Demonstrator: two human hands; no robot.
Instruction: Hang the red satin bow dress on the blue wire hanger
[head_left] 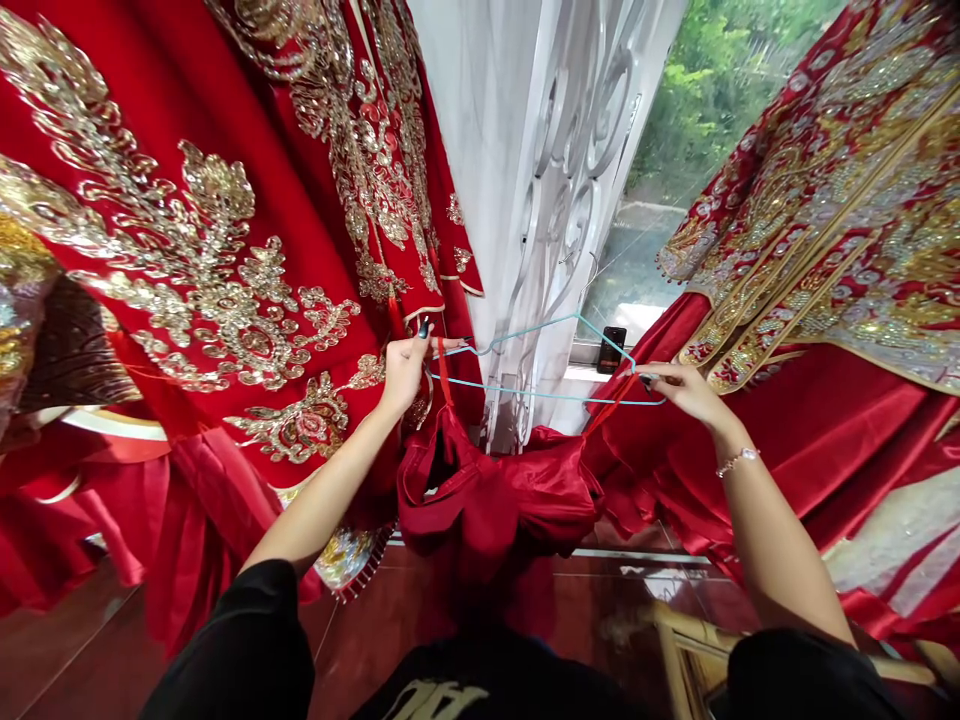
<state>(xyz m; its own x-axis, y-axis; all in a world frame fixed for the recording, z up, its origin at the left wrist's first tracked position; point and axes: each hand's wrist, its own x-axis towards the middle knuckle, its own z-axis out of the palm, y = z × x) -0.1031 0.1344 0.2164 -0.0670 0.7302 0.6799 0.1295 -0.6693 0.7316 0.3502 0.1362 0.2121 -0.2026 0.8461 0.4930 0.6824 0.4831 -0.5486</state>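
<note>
2 bare hands lift a light-blue wire hanger (547, 392). The left hand (405, 375) is closed in a pinch on the hanger's left end and a red strap (444, 372), and the right hand (686, 390) grips the other end in its fingertips. A red satin garment (487, 500) hangs bunched below the hanger. Gold-embroidered red robes (225, 300) hang to either side of it. Behind it are a white curtain (517, 200), a white window grille (570, 150) and a black phone (611, 350). Below it, pale lettering on a black shirt (435, 700) is cut off and unreadable, and a bamboo chair (690, 660) sits lower right.
</note>
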